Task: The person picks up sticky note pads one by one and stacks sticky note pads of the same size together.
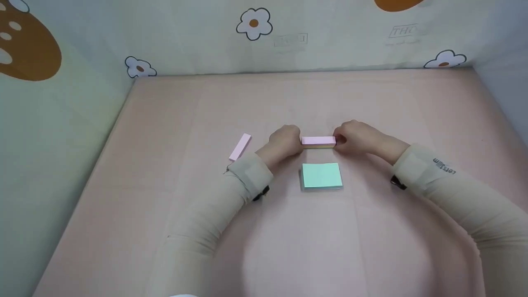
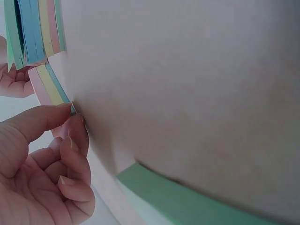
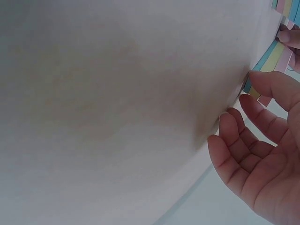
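A narrow pad of sticky notes, pink on top with yellow and blue layers beneath, lies crosswise between the two hands. My left hand pinches its left end with thumb and forefinger; the other fingers curl loosely in the left wrist view. At the right end, thumb and forefinger of my right hand pinch the pad, the remaining fingers bent in the right wrist view. Just nearer than this pad sits a wider sticky note pad with a mint green top. Its layered, partly fanned edges show in the left wrist view.
Another narrow pink pad lies slanted left of the left hand. A block with a green side fills the lower left wrist view. Pinkish cloth covers the table, with flower-patterned fabric walls behind and left.
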The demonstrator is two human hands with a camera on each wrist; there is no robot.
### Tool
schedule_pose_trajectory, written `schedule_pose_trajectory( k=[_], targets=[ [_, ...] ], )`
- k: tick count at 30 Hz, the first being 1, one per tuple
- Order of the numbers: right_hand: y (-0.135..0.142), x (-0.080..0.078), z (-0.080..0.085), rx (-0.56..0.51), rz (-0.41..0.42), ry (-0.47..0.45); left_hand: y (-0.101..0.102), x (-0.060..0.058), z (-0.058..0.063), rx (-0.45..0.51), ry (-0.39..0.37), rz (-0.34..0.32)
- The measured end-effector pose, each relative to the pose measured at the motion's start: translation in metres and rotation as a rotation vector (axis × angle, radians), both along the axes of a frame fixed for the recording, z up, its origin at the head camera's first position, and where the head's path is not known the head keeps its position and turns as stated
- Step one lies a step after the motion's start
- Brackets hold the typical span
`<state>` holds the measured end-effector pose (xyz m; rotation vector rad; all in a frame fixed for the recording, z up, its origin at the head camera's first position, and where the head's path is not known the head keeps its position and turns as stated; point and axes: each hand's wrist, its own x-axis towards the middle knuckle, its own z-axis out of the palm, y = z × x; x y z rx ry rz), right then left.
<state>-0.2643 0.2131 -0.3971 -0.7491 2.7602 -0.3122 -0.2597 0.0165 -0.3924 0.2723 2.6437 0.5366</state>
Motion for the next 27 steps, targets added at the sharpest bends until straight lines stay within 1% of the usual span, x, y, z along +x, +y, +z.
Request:
schedule_pose_trajectory(
  k=[2,6,9,14,22,27],
  targets=[
    [0.0006,0.0003,-0.0003,-0.005,0.004,0.001,0.0005,0.0,-0.001,-0.002,0.003,0.003],
    [0.002,0.0008,-0.0002,-0.016,0.01,0.013,0.0013,0.0004,-0.002,-0.042,0.028,-0.022],
    [0.0023,0.0008,0.0001,-0.018,0.008,0.006,0.0013,0.0004,-0.0019,-0.054,0.039,-0.026],
    [0.0014,0.0003,0.0006,-0.014,0.01,-0.02,0.0001,-0.0005,-0.0021,-0.042,0.032,-0.011],
    [0.0016,-0.0006,0.001,-0.009,0.006,-0.015,0.0001,-0.0022,-0.0037,-0.012,0.028,-0.006],
    [0.0008,-0.0004,0.0002,-0.009,-0.01,-0.019,-0.0005,-0.0023,-0.0035,0.001,0.028,-0.005]
  ],
)
